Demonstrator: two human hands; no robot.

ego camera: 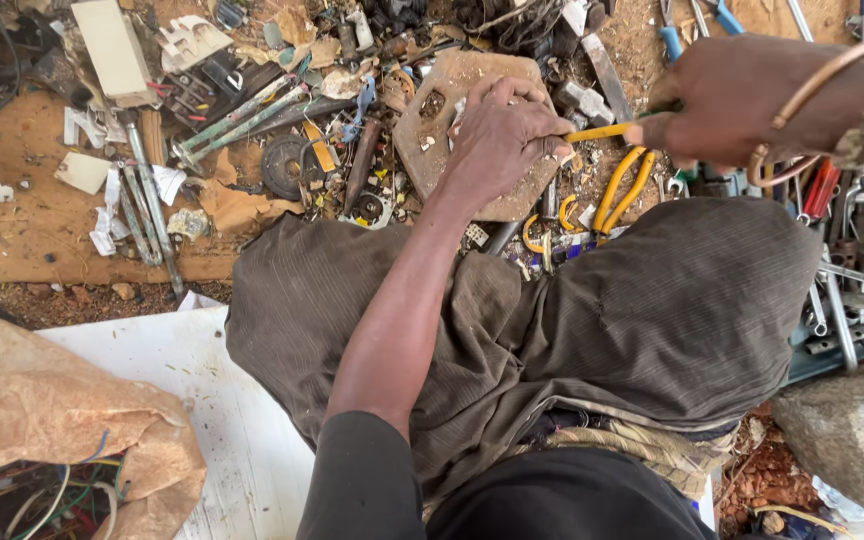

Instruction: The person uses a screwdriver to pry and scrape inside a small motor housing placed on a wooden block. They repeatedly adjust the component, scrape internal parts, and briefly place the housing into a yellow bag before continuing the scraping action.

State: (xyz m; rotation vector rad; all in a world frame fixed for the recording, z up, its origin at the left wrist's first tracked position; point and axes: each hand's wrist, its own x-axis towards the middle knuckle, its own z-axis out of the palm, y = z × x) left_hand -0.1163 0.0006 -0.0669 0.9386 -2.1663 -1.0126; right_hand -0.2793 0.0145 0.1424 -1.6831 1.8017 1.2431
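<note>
Both hands work: my left hand point(500, 140) pins a small part on the stone slab point(430, 140); my right hand point(727, 100) grips a yellow-handled tool point(600, 132).

Bare dirt ground point(42, 225), reddish-brown, carries everything. Flat stone slab point(452, 110) at centre of scrap pile. Metal rods point(147, 205) left of it, dark round disc point(284, 165) just beside. Beige plastic casing point(112, 45) top left. Yellow-handled pliers point(620, 190) right of slab. White sheet point(222, 430) bottom left, brown paper sack point(62, 420) on it. Grey rock point(852, 430) bottom right.
</note>
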